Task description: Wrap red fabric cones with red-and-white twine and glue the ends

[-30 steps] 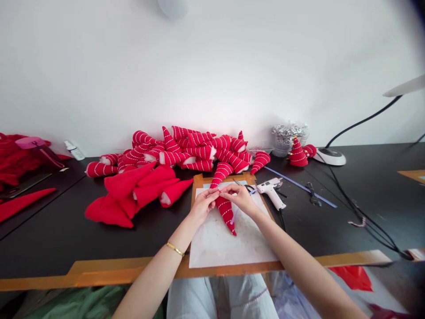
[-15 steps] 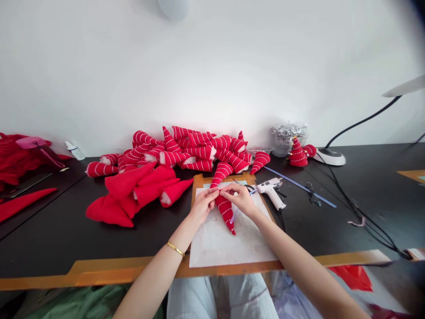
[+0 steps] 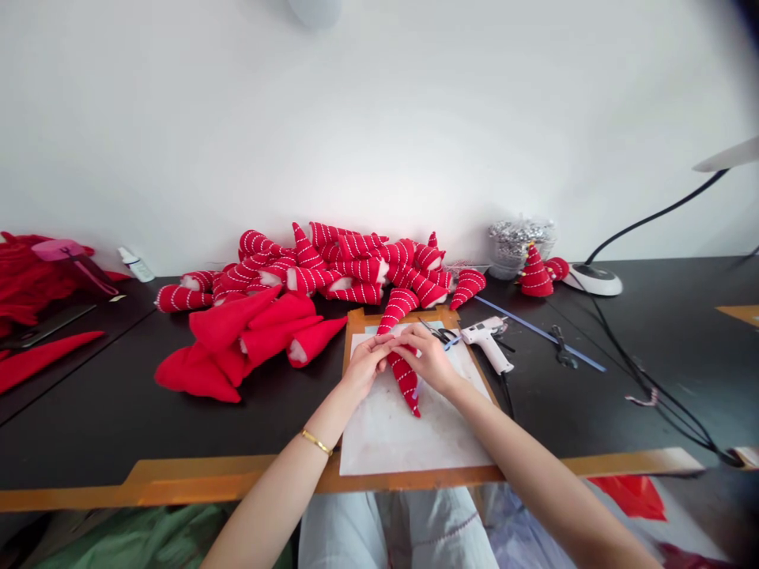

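Note:
A red fabric cone with white dashed stripes (image 3: 405, 381) lies on the white sheet (image 3: 379, 442), its narrow tip toward me. My left hand (image 3: 368, 359) and my right hand (image 3: 428, 357) meet over its wide end, fingertips overlapping. Both have their fingers closed at the cloth; the exact pinch is hidden by the fingers. Just behind them another striped cone (image 3: 398, 307) reaches onto the sheet. A white glue gun (image 3: 489, 341) rests to the right of my right hand, with scissors (image 3: 442, 332) and a bluish glue stick near its nozzle.
Many striped cones (image 3: 308, 278) are heaped against the wall, with plain red cones (image 3: 231, 324) in front. Rightward are a tub of silvery bits (image 3: 508, 257), a small decorated cone (image 3: 536, 276), a long bluish stick (image 3: 542, 336) and a lamp base (image 3: 594, 280) with trailing cables.
My fingers have come closer together over the cone's wide end, the right fingers now flatter across the left. The view has shifted slightly; the cone lies about as before.

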`<action>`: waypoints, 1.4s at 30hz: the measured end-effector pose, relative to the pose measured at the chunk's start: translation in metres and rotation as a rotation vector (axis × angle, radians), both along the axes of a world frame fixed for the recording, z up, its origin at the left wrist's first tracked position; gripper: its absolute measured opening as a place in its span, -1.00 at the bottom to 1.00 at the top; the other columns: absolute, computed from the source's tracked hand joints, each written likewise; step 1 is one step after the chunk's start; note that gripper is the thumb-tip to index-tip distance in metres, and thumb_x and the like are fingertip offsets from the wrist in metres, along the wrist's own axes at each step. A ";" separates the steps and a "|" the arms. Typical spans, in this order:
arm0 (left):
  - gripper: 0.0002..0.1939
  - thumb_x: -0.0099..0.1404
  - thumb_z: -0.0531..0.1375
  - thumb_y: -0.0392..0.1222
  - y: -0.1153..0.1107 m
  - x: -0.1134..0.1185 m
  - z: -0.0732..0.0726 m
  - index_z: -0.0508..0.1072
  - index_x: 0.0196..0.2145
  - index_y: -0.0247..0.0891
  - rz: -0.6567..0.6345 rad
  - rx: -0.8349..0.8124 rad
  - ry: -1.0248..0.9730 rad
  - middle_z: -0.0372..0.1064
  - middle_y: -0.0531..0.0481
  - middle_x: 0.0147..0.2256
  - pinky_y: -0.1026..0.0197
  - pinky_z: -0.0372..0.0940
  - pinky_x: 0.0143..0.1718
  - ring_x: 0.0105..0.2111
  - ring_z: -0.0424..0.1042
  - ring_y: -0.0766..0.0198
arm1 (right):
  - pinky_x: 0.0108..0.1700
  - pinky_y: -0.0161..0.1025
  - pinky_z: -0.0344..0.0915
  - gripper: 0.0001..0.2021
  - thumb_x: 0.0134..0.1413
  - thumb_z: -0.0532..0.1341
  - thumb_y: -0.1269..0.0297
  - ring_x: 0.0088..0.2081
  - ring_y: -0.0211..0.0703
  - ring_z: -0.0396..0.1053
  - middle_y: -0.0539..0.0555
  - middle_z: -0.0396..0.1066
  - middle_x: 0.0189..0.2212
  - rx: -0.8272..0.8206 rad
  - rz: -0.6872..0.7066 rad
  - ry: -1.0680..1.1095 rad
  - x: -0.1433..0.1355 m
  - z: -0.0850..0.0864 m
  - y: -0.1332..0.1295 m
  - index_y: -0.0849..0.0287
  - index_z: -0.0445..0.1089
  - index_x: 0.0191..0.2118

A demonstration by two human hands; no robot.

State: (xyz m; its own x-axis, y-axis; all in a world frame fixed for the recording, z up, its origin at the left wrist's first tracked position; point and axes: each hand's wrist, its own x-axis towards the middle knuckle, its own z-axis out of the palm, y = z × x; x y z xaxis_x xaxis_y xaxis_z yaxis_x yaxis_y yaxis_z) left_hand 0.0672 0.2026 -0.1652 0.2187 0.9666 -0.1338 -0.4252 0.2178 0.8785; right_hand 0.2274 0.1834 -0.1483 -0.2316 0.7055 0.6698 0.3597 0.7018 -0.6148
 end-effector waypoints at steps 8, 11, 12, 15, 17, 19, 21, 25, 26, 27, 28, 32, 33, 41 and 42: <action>-0.55 -0.19 0.54 -0.14 0.001 0.000 0.002 0.58 -0.32 -0.34 -0.031 -0.057 -0.022 0.30 0.17 -0.61 0.42 -0.05 -0.69 -0.71 0.08 0.58 | -0.19 -0.15 0.32 -0.85 0.24 0.24 0.20 -0.29 -0.10 0.36 0.07 0.42 -0.36 -0.158 -0.063 0.140 0.004 -0.003 0.007 0.13 0.46 -0.32; -0.55 -0.20 0.55 -0.15 0.000 0.000 0.003 0.57 -0.32 -0.33 -0.019 -0.067 -0.043 0.29 0.18 -0.60 0.44 -0.02 -0.68 -0.70 0.09 0.59 | -0.23 -0.17 0.31 -0.83 0.22 0.25 0.16 -0.32 -0.12 0.35 0.07 0.43 -0.37 -0.170 -0.060 0.152 0.005 -0.004 0.008 0.13 0.47 -0.33; -0.54 -0.20 0.55 -0.14 0.000 -0.001 0.003 0.57 -0.32 -0.33 -0.015 -0.068 -0.044 0.29 0.18 -0.60 0.44 -0.02 -0.68 -0.69 0.09 0.58 | -0.24 -0.18 0.31 -0.82 0.22 0.25 0.15 -0.32 -0.12 0.35 0.07 0.43 -0.38 -0.168 -0.058 0.153 0.004 -0.003 0.008 0.13 0.47 -0.33; -0.51 -0.21 0.55 -0.13 -0.002 -0.002 0.005 0.56 -0.30 -0.34 -0.024 -0.053 -0.021 0.33 0.15 -0.57 0.43 0.00 -0.67 -0.69 0.12 0.58 | -0.29 -0.19 0.30 -0.82 0.21 0.25 0.15 -0.35 -0.13 0.34 0.07 0.43 -0.39 -0.155 -0.058 0.157 0.004 -0.002 0.006 0.14 0.46 -0.33; -0.50 -0.20 0.54 -0.14 -0.003 -0.002 0.005 0.56 -0.28 -0.34 -0.033 -0.034 0.004 0.38 0.12 -0.53 0.43 0.02 -0.66 -0.68 0.14 0.58 | -0.30 -0.20 0.29 -0.83 0.20 0.26 0.16 -0.36 -0.13 0.34 0.06 0.43 -0.41 -0.155 -0.059 0.161 0.003 -0.001 0.006 0.14 0.46 -0.34; -0.49 -0.20 0.54 -0.15 -0.003 -0.003 0.005 0.55 -0.26 -0.34 -0.032 -0.014 0.019 0.40 0.11 -0.50 0.43 0.01 -0.65 -0.68 0.15 0.58 | -0.30 -0.20 0.30 -0.84 0.18 0.26 0.18 -0.37 -0.14 0.34 0.06 0.43 -0.41 -0.176 -0.053 0.173 0.002 -0.001 0.006 0.15 0.46 -0.34; -0.51 -0.18 0.53 -0.15 -0.003 -0.003 0.004 0.54 -0.28 -0.34 -0.025 0.005 0.019 0.39 0.12 -0.52 0.43 -0.02 -0.66 -0.68 0.14 0.58 | -0.28 -0.21 0.31 -0.85 0.16 0.25 0.19 -0.37 -0.15 0.35 0.05 0.45 -0.41 -0.219 -0.045 0.201 0.002 -0.002 0.007 0.15 0.45 -0.34; -0.56 -0.15 0.51 -0.15 -0.002 -0.003 0.001 0.54 -0.29 -0.34 -0.018 0.029 0.019 0.35 0.14 -0.56 0.42 -0.06 -0.68 -0.70 0.12 0.57 | -0.25 -0.20 0.34 -0.87 0.11 0.23 0.22 -0.36 -0.16 0.38 0.05 0.46 -0.40 -0.319 -0.031 0.250 0.002 -0.007 0.009 0.17 0.41 -0.36; -0.56 -0.15 0.51 -0.16 -0.002 -0.003 0.000 0.55 -0.29 -0.34 -0.018 0.030 0.021 0.36 0.14 -0.55 0.42 -0.05 -0.68 -0.69 0.12 0.57 | -0.25 -0.20 0.34 -0.88 0.09 0.22 0.23 -0.36 -0.16 0.38 0.05 0.46 -0.40 -0.333 -0.026 0.247 0.002 -0.009 0.010 0.16 0.39 -0.36; -0.56 -0.14 0.51 -0.17 -0.001 -0.003 0.000 0.55 -0.29 -0.34 -0.018 0.028 0.022 0.37 0.13 -0.55 0.43 -0.04 -0.67 -0.69 0.12 0.57 | -0.24 -0.20 0.34 -0.90 0.08 0.21 0.25 -0.36 -0.16 0.38 0.04 0.45 -0.41 -0.336 -0.021 0.241 0.002 -0.011 0.011 0.16 0.38 -0.36; -0.57 -0.14 0.51 -0.17 -0.001 -0.003 0.000 0.55 -0.28 -0.35 -0.020 0.024 0.023 0.37 0.12 -0.55 0.43 -0.03 -0.67 -0.69 0.12 0.57 | -0.24 -0.21 0.34 -0.92 0.07 0.19 0.27 -0.36 -0.16 0.37 0.03 0.44 -0.41 -0.328 -0.020 0.229 0.003 -0.012 0.013 0.16 0.37 -0.36; -0.60 -0.13 0.50 -0.23 0.001 -0.004 0.001 0.56 -0.29 -0.35 -0.010 -0.008 0.003 0.38 0.12 -0.54 0.45 -0.05 -0.69 -0.70 0.09 0.60 | -0.21 -0.21 0.35 -0.86 0.03 0.09 0.35 -0.31 -0.16 0.39 0.05 0.44 -0.32 -0.267 -0.189 0.097 0.019 -0.008 0.026 0.17 0.35 -0.27; -0.61 -0.14 0.50 -0.24 0.002 -0.005 0.001 0.56 -0.30 -0.34 -0.007 -0.018 -0.004 0.39 0.12 -0.53 0.46 -0.04 -0.70 -0.70 0.09 0.60 | -0.21 -0.21 0.35 -0.83 0.05 0.07 0.35 -0.29 -0.15 0.40 0.06 0.44 -0.31 -0.273 -0.262 0.063 0.028 -0.005 0.031 0.17 0.35 -0.23; -0.58 -0.16 0.51 -0.28 0.006 -0.008 0.003 0.53 -0.29 -0.35 -0.020 -0.062 -0.062 0.37 0.15 -0.54 0.51 0.02 -0.71 -0.70 0.13 0.61 | -0.01 0.02 0.28 -0.83 -0.10 0.35 0.31 -0.03 0.27 0.40 0.38 0.50 -0.22 -0.575 -0.766 -0.370 0.128 0.019 0.012 0.29 0.46 -0.35; -0.57 -0.17 0.51 -0.28 0.006 -0.008 0.004 0.53 -0.29 -0.35 -0.020 -0.064 -0.067 0.35 0.17 -0.56 0.51 0.02 -0.71 -0.70 0.13 0.61 | 0.00 0.07 0.28 -0.79 -0.16 0.39 0.32 0.01 0.35 0.37 0.43 0.49 -0.18 -0.617 -0.808 -0.423 0.131 0.016 0.005 0.30 0.48 -0.35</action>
